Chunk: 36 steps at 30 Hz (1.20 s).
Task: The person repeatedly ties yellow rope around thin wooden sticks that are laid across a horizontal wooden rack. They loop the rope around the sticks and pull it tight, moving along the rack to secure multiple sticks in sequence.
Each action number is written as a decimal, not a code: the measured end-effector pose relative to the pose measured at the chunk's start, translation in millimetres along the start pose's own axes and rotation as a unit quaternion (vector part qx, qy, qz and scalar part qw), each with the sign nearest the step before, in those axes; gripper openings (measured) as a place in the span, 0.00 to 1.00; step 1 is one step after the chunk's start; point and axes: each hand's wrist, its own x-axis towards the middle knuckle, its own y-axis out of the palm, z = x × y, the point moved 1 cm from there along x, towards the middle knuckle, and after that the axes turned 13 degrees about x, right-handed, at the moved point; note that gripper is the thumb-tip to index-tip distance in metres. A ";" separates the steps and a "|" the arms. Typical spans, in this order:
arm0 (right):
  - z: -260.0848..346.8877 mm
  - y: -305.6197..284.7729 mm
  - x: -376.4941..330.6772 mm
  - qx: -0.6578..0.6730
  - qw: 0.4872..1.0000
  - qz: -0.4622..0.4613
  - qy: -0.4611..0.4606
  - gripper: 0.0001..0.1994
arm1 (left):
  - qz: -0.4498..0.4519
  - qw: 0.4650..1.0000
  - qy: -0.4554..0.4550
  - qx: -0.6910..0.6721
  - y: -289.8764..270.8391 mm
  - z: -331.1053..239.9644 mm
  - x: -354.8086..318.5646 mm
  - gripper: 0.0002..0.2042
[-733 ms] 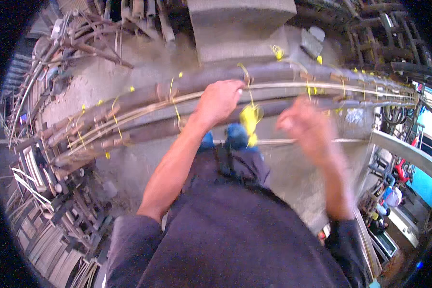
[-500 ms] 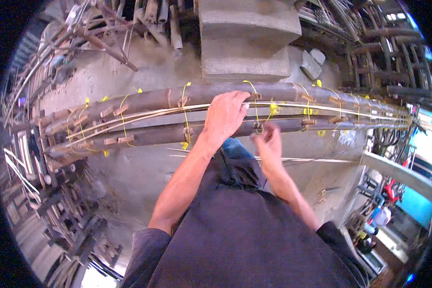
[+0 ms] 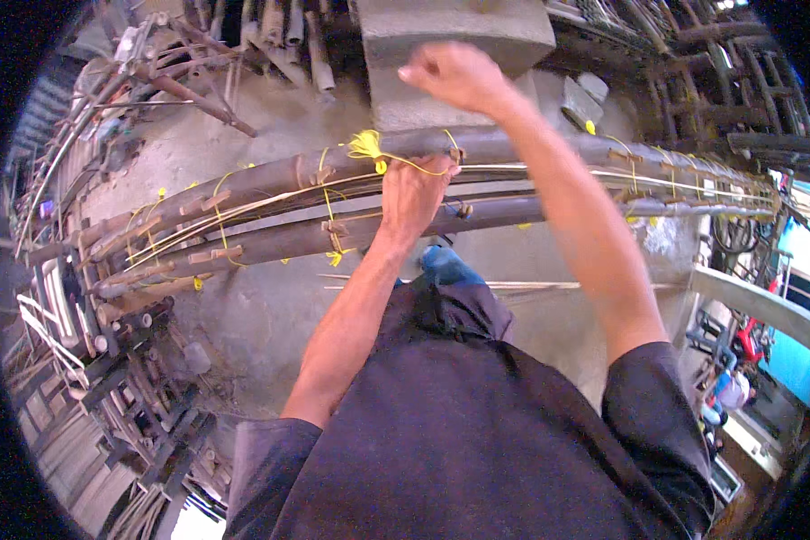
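Two hands: left hand grips one yellow cord on two bamboo poles, right hand raised, fisted.

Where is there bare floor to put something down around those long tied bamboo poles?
Bare grey concrete floor lies between the long brown bamboo poles and the person's dark trousers, and beyond the poles beside the grey concrete block. The left edge is crowded with stacked bamboo offcuts.

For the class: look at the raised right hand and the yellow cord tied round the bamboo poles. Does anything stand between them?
Nothing visible does. The right hand is raised in open air above the yellow cord; the left hand grips the bamboo poles beside the knot.
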 end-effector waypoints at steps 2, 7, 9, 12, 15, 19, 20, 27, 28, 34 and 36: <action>-52.5 36.2 16.3 0.021 0.996 -0.014 0.086 0.19 | 0.045 0.999 0.008 0.030 0.2 -7.5 2.8 0.08; 2.7 8.8 -51.7 0.102 0.917 -0.294 -0.250 0.18 | 0.103 0.989 -0.047 0.097 -14.3 10.8 -1.3 0.09; 51.0 46.5 -147.7 0.506 0.853 -0.089 -0.097 0.12 | 0.093 0.991 -0.015 0.090 -16.0 3.6 -1.5 0.08; 9.6 162.2 -171.1 0.213 0.969 0.077 -0.100 0.11 | 0.100 0.992 -0.056 -0.052 -18.9 -6.1 2.9 0.11; 27.5 165.7 -152.0 0.242 0.964 0.016 -0.109 0.12 | 0.157 0.955 -0.052 -0.246 -36.4 -28.1 38.5 0.16; 17.2 145.9 -174.7 0.183 0.973 0.091 -0.108 0.11 | 0.273 0.925 -0.243 -0.103 16.4 35.8 111.5 0.19; 15.2 147.3 -172.2 0.170 0.971 0.136 -0.100 0.10 | 0.229 0.942 -0.203 -0.140 47.5 59.0 99.4 0.21; 47.5 132.9 -212.5 0.313 0.942 -0.120 0.004 0.23 | 0.363 0.926 0.103 -0.033 -36.8 125.3 122.3 0.28; 44.6 139.8 -230.5 0.305 0.937 -0.149 0.081 0.26 | 0.398 0.913 0.092 -0.011 -69.7 148.1 115.1 0.29; 71.8 197.1 -292.7 0.328 0.881 -0.098 0.326 0.24 | 0.462 0.799 0.364 0.127 -152.9 198.0 30.6 0.16; 113.4 206.3 -249.6 0.476 0.828 -0.076 0.285 0.31 | 0.300 0.883 0.361 -0.004 -146.6 195.0 47.4 0.14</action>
